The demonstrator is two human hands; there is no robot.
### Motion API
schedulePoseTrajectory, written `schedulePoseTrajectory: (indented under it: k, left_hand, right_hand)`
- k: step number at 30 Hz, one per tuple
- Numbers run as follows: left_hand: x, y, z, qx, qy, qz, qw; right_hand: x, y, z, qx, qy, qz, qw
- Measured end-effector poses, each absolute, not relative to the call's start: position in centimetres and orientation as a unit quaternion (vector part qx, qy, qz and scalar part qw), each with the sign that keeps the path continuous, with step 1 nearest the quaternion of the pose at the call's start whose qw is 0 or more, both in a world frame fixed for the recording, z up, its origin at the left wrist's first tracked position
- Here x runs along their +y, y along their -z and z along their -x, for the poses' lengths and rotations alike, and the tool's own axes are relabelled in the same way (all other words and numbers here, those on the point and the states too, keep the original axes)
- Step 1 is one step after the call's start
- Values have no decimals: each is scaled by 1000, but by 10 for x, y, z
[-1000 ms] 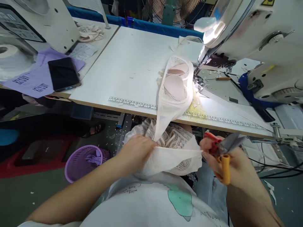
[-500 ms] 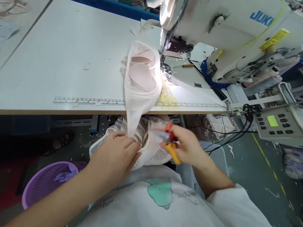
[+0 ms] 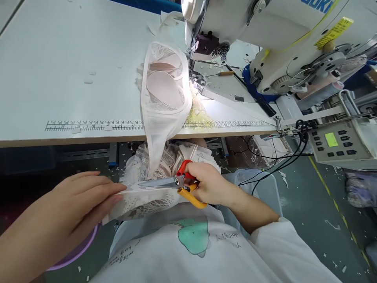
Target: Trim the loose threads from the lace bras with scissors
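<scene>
Between the fingertips of my left hand [image 3: 85, 200] is pinched the edge of a white lace bra [image 3: 147, 200], drawn out to the left over my lap. My right hand [image 3: 209, 182] grips a pair of scissors [image 3: 165, 182] with red and yellow handles. Their blades point left and lie along the stretched edge; whether they touch the fabric I cannot tell. A white bra cup section [image 3: 166, 90] with a pale pad lies on the table beside the needle area, its tapering wing hanging over the front edge onto the lace pieces in my lap.
A sewing machine [image 3: 265, 35] stands at the right of the white table [image 3: 73, 94], which has a printed ruler along its front. A control panel [image 3: 338, 141], black cables [image 3: 282, 165] and a clear bin [image 3: 265, 184] are at right. A purple basket [image 3: 79, 251] is lower left.
My left hand has moved left, pulling the fabric edge out straight. The scissors in my right hand have come left and down, with blades along that edge. The view has shifted slightly.
</scene>
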State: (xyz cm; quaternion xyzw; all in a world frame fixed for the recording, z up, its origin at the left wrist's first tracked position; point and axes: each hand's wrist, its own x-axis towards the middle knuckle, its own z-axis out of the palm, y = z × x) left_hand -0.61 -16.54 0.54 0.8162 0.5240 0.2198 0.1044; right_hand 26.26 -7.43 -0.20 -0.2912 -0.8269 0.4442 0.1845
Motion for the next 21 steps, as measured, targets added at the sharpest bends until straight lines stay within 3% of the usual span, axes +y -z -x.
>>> schedulePoseTrajectory:
  k: [8, 12, 21]
  left_hand:
    - [-180, -21, -13, 658, -354, -643, 168]
    - [-174, -29, -31, 675, -407, -574, 221]
    - [-148, -19, -63, 610, -467, -619, 166]
  right_hand:
    - [-81, 2, -263, -808, -441, 322, 224]
    - [-89, 4, -264, -793, -450, 357, 205]
    - [-90, 10, -276, -702, -518, 458, 172]
